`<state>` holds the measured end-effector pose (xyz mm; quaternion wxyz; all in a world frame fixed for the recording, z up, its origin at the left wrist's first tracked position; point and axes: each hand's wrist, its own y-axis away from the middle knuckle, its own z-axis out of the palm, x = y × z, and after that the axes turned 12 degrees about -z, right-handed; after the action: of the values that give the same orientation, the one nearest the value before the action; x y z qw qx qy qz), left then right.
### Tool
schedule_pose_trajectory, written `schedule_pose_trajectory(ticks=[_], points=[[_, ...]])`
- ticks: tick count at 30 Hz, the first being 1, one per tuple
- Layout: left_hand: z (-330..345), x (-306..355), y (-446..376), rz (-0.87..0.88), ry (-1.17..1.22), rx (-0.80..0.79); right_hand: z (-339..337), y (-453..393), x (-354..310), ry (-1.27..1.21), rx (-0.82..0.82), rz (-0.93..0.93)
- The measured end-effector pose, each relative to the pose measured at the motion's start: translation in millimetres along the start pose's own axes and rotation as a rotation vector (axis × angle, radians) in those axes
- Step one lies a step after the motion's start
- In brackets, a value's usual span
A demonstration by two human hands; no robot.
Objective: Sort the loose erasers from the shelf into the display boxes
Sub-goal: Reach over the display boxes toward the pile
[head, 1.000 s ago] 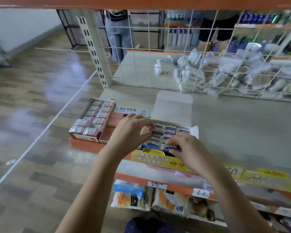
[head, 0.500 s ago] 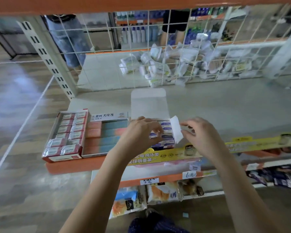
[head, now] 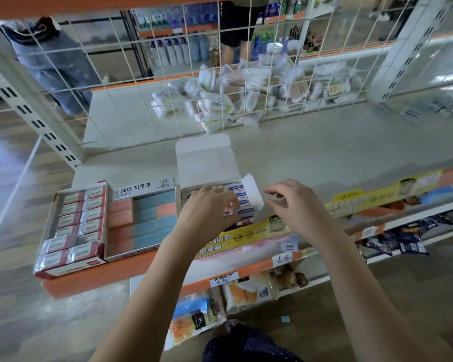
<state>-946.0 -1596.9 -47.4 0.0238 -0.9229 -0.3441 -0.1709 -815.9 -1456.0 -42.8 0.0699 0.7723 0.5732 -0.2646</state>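
Right hand (head: 293, 205) has pulled off the box, hovering loosely curled, holding nothing.
Left hand (head: 209, 212) pinches an eraser (head: 232, 206) inside the white display box (head: 207, 163) on the shelf (head: 324, 152); probably seating it snugly next.

left hand (head: 209, 212) curled, right hand (head: 296, 207) loose

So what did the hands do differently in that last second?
The right hand lifted off the blue-label erasers and drew away to the right of the white box; it now hovers with loosely curled fingers, holding nothing. The left hand stayed over the erasers in that box. The red box and the pink-and-blue box stayed put.
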Motion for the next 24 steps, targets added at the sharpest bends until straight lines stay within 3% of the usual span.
schedule_pose_trajectory(ticks=[14,24], points=[[-1.3,3.4,-9.3,0.022,0.138,-0.154,10.1,-12.1,-9.8,-0.106,0.065,0.116],[-6.6,5.3,-11.8,0.041,-0.004,-0.132,12.9,-11.3,-9.6,-0.072,0.103,0.157]])
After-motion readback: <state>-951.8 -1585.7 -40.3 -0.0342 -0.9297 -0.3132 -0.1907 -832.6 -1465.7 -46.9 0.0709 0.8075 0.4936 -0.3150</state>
